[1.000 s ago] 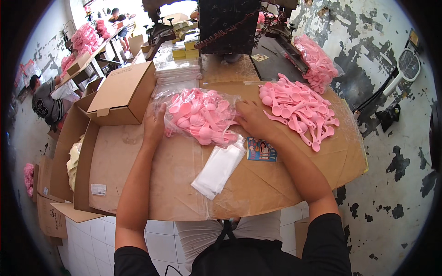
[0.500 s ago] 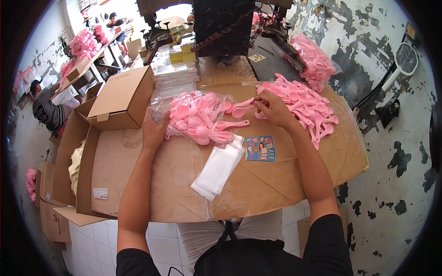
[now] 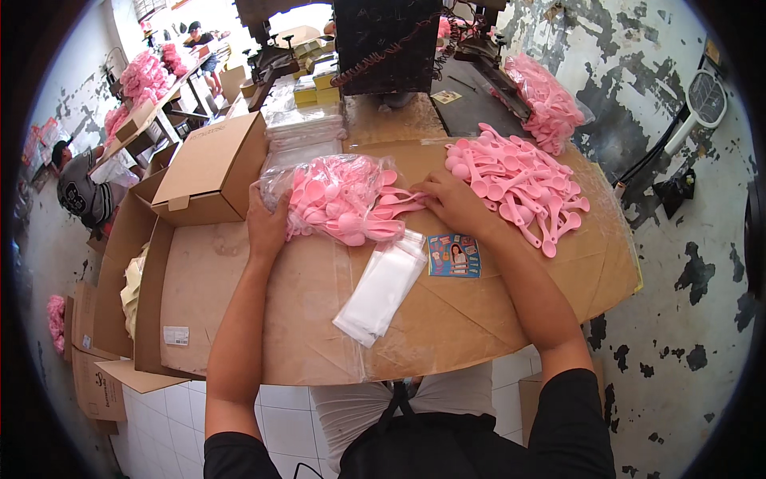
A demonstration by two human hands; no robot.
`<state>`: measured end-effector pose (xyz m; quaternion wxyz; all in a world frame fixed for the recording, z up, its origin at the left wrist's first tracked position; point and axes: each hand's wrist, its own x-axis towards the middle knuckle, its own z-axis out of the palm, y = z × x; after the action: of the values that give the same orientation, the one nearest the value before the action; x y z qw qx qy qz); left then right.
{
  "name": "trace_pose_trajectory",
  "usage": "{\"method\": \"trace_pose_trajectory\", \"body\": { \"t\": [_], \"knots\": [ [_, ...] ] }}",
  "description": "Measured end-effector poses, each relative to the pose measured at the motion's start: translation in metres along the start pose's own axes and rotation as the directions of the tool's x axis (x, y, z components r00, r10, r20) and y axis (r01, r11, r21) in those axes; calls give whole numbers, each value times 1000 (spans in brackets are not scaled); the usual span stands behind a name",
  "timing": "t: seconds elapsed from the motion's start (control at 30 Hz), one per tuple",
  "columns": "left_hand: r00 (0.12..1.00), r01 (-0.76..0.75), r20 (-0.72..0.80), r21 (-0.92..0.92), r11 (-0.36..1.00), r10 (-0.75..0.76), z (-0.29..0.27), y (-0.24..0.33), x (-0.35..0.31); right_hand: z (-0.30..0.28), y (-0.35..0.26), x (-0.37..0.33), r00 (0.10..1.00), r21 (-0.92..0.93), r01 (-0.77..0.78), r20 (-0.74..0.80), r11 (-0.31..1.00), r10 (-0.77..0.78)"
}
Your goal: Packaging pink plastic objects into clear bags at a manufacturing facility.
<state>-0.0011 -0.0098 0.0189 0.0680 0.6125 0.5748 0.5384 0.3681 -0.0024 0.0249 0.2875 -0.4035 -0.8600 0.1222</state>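
Observation:
A clear plastic bag stuffed with pink plastic spoons lies on the cardboard-covered table in front of me. My left hand grips the bag's left side. At its right end, my right hand pinches the handles of some pink spoons, whose bowls point toward the bag's mouth. To the right spreads a pile of loose pink spoons. Nearer to me lies a stack of flat clear plastic sleeves. Beside the sleeves is a small blue printed card, close under my right forearm.
At the left stand a closed cardboard box and an open carton. A dark machine rises at the table's back. Another filled bag sits at the far right. Two people are in the background at the left.
My right hand has moved left and slightly nearer, from beside the pile to the bag's right end. The spoons there are now bunched together in its fingers. My left hand stays on the bag.

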Motion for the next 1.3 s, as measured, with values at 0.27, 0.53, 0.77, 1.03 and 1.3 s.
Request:
{"method": "trace_pose_trajectory", "body": {
  "t": [0.27, 0.53, 0.77, 1.03, 1.3],
  "knots": [
    [994, 45, 99, -76, 996, -37, -3, -13, 4, -19, 33, 0, 990, -103, 42, -126, 994, -55],
    [995, -8, 97, 7, 1000, 7, 5, -18, 6, -85, 41, -25, 908, -663, -297, -419, 687, -12],
    [995, -24, 101, 13, 1000, 23, 1, -11, 4, 10, -30, 1, 991, -212, 135, 6, 968, -137],
    [997, -29, 79, 73, 997, 23, 5, -15, 5, 6, -39, 4, 967, -49, -138, -221, 989, 124],
    [996, 20, 85, 100, 995, -29, 7, -15, 4, 24, -46, 5, 996, 161, -86, 5, 983, 86]
  ]
}}
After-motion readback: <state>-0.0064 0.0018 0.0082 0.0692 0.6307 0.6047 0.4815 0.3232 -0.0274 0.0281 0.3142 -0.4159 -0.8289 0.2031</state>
